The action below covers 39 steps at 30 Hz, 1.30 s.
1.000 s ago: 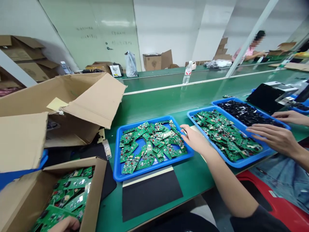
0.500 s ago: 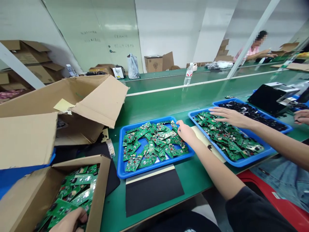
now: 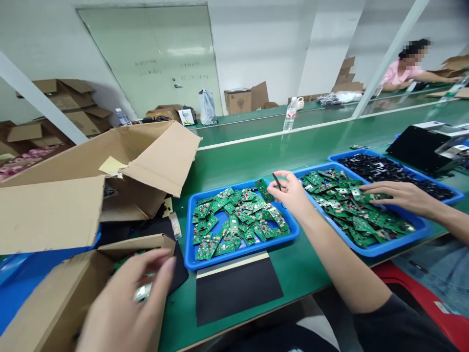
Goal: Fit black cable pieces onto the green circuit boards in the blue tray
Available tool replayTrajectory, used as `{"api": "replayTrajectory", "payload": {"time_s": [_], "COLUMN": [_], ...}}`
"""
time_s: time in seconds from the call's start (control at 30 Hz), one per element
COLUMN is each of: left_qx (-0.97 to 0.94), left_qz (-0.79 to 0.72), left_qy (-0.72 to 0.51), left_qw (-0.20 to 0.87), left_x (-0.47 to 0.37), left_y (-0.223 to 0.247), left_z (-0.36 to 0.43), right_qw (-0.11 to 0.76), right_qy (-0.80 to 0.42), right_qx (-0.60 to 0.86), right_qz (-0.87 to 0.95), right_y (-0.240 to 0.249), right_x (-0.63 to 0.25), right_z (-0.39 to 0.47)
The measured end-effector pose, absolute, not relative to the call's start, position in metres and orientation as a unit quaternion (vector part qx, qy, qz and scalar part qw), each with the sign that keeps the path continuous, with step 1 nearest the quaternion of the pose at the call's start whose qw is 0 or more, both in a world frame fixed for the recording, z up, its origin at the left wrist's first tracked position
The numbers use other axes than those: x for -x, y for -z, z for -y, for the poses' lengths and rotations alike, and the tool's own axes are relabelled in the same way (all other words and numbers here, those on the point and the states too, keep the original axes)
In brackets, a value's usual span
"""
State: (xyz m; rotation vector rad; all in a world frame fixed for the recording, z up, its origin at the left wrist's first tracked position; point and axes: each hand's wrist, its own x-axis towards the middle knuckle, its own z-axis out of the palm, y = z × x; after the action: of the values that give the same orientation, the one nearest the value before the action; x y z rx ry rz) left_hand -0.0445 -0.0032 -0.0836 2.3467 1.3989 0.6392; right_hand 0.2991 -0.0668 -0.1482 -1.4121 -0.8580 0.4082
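Observation:
My right hand (image 3: 289,195) is closed over the right rear corner of a blue tray (image 3: 190,234) of green circuit boards. A green circuit board (image 3: 264,190) is at its fingertips, with a thin dark strip (image 3: 277,182) between the fingers. Smeared by motion, my left hand (image 3: 135,298) is above a cardboard box (image 3: 84,288) at the lower left, fingers curled. A whitish thing shows between its fingers; whether the hand grips it is unclear. Green boards in the box are mostly hidden behind this hand.
Another person's hand (image 3: 399,195) rests over a second blue tray (image 3: 370,252) of boards. Behind it is a tray of black parts (image 3: 395,178). A black sheet (image 3: 238,291) lies at the front edge, a large open carton (image 3: 157,151) at left, a bottle (image 3: 289,115) further back.
My left hand has risen out of the box. My right hand has lifted slightly, with a board and dark strip now at its fingers. The other person's hand has moved over its tray.

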Motion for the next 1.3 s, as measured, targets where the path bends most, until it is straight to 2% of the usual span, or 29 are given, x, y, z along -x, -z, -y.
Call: {"api": "replayTrajectory", "payload": {"time_s": [0.13, 0.27, 0.5, 0.67, 0.97, 1.3], "left_qx": [-0.829, -0.752, -0.609, -0.564, -0.588, -0.573], "left_qz": [-0.338, -0.187, -0.136, -0.179, -0.261, -0.326], "left_qy": [-0.301, -0.374, -0.469, -0.493, -0.431, -0.415], "left_qw": [0.328, 0.509, 0.625, 0.637, 0.633, 0.627], "left_x": [-0.058, -0.116, -0.128, -0.123, -0.125, -0.127], "left_y": [0.070, 0.069, 0.066, 0.062, 0.056, 0.053], "left_z": [0.015, 0.000, -0.019, -0.029, -0.046, -0.045], "right_qw": [0.701, 0.743, 0.735, 0.702, 0.642, 0.578], "right_qy": [-0.242, -0.312, -0.292, -0.308, -0.377, -0.322], "right_qx": [0.545, 0.445, 0.417, 0.393, 0.367, 0.452], "right_qz": [0.390, 0.391, 0.449, 0.508, 0.558, 0.598], "right_y": [0.115, 0.087, 0.074, 0.072, 0.074, 0.071], "right_x": [-0.269, -0.245, -0.238, -0.238, -0.245, -0.249], "right_z": [0.061, 0.056, 0.051, 0.046, 0.042, 0.044]}}
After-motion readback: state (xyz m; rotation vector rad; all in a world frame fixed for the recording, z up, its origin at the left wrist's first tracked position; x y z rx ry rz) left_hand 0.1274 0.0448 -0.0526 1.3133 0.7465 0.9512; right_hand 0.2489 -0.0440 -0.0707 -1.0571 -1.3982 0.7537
